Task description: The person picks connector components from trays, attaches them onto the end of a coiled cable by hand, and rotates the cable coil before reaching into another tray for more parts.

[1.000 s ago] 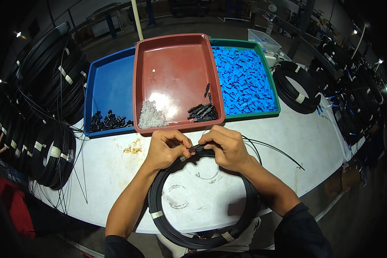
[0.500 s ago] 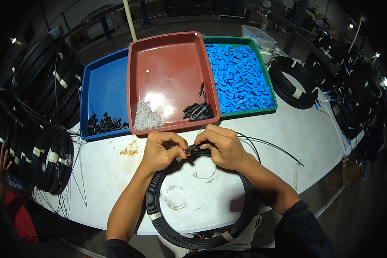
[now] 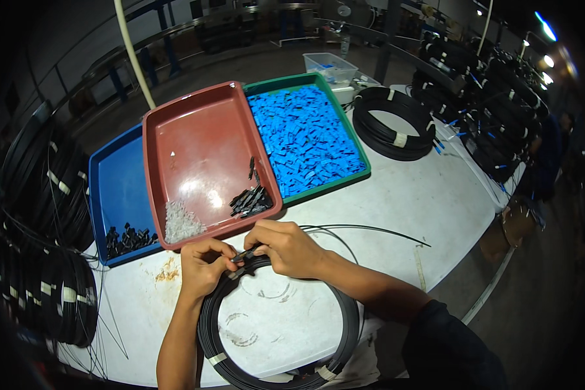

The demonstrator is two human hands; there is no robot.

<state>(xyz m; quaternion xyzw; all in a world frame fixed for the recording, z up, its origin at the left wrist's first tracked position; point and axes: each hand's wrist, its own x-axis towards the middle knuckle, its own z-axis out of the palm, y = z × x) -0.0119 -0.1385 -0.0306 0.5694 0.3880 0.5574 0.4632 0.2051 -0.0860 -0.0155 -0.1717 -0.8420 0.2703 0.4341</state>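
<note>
At the far side of a coil of black cable [image 3: 350, 318], my two hands come close together. My left hand [image 3: 205, 268] is closed, thumb and forefinger pinching a small dark connector piece [image 3: 240, 257]. My right hand [image 3: 286, 250] is closed too, its fingertips on the black cable end right beside that piece. The fingers partly cover the join, so I cannot tell how far the cable sits inside. Pale tape bands wrap the coil, which lies on the white table [image 3: 396, 201] and reaches over its near edge. A loose cable end [image 3: 383, 234] stretches to the right.
Beyond my hands stand a blue tray [image 3: 117, 188] with black parts, a red tray [image 3: 208, 143] with clear and black pieces, and a green tray [image 3: 361, 153] full of blue pieces. Cable coils [image 3: 68, 292] are stacked at left; another coil [image 3: 370, 140] lies right.
The view has swung and tilted, so trays, coil and hands appear farther left and lower. Both hands keep their pinch at the same spot on the coil.
</note>
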